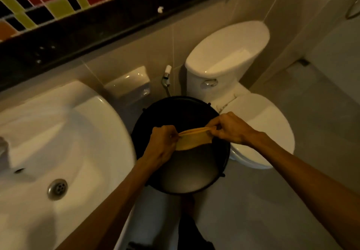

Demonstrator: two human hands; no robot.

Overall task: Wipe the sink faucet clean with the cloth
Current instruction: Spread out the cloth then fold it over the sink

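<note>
Both hands, left hand (pixel 162 142) and right hand (pixel 230 127), pinch the thin yellow cloth (pixel 191 139) taut between closed fingers (pixel 211 131) above a round black bucket (pixel 179 111); wiping has not begun, so the cloth must next travel left to the sink.

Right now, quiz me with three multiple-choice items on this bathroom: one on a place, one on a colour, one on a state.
1. The cloth is held over:
A. the sink basin
B. the black bucket
C. the toilet seat

2. The cloth's colour:
A. yellow
B. blue
C. white

3. The toilet lid is:
A. raised
B. missing
C. closed

Answers:
1 B: the left hand and right hand stretch it above the black bucket.
2 A: it shows yellow.
3 C: the lid lies flat over the bowl.
</note>
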